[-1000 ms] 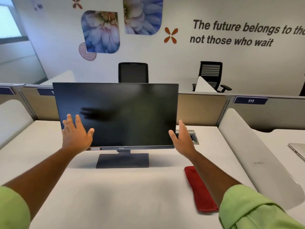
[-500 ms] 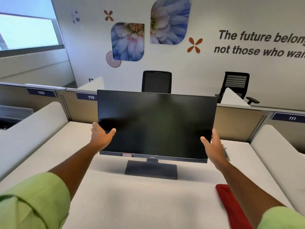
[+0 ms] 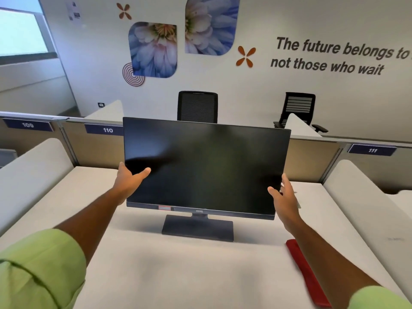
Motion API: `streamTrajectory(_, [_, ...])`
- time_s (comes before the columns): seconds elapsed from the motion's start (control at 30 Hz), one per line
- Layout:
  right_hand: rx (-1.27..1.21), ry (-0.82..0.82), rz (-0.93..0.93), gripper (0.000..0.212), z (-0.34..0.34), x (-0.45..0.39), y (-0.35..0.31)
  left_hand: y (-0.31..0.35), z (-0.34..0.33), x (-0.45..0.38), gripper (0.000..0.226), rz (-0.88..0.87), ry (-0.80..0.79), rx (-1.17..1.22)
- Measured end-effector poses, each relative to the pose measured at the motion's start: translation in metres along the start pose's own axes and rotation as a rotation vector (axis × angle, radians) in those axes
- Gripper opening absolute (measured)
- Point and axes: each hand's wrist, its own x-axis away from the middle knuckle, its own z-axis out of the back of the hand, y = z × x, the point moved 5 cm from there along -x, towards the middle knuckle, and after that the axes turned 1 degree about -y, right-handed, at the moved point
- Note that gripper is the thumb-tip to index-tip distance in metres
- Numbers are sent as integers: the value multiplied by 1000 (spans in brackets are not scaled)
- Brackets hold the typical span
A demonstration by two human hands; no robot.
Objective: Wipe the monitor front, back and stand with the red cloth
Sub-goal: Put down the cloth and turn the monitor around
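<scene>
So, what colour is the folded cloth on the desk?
Red; the cloth shows best in the head view.

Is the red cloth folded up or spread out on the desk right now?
Folded. The red cloth lies as a narrow, thick strip on the desk, partly hidden under the right forearm; neither hand touches it.

Flower-decal wall (image 3: 223, 85), two black chairs (image 3: 197, 107), bright window (image 3: 22, 32).

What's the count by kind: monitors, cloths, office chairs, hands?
Monitor: 1
Red cloth: 1
Office chairs: 2
Hands: 2, left hand and right hand, both at the monitor's side edges
Total: 6
</scene>
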Motion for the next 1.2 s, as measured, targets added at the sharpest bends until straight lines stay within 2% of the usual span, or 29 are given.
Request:
streamTrajectory(0.07, [1,2,-10,68,1,7,1,2,-1,-5,87,-16,16,32])
streamTrajectory(0.13, [-4,6,-22,68,1,15,1,1,-3,-9,83,-17,10,43])
streamTrajectory(0.3, [-14,41,-34,65,1,35,-4,2,-16,-7,108,-39,-50,-4])
streamTrajectory(0.77, [-113,73,-20,61,-6,97,3,3,-36,28,107,-151,-185,-220])
streamTrajectory(0.97, [-197,6,19,62,-5,117,5,35,-46,52,103,-212,-159,-231])
streamTrajectory(1.07, [-223,-60,32,72,-2,123,11,55,-54,69,100,-234,-142,-238])
streamTrajectory(1.2, [-270,-166,60,70,5,127,13,79,-69,94,97,-295,-137,-274])
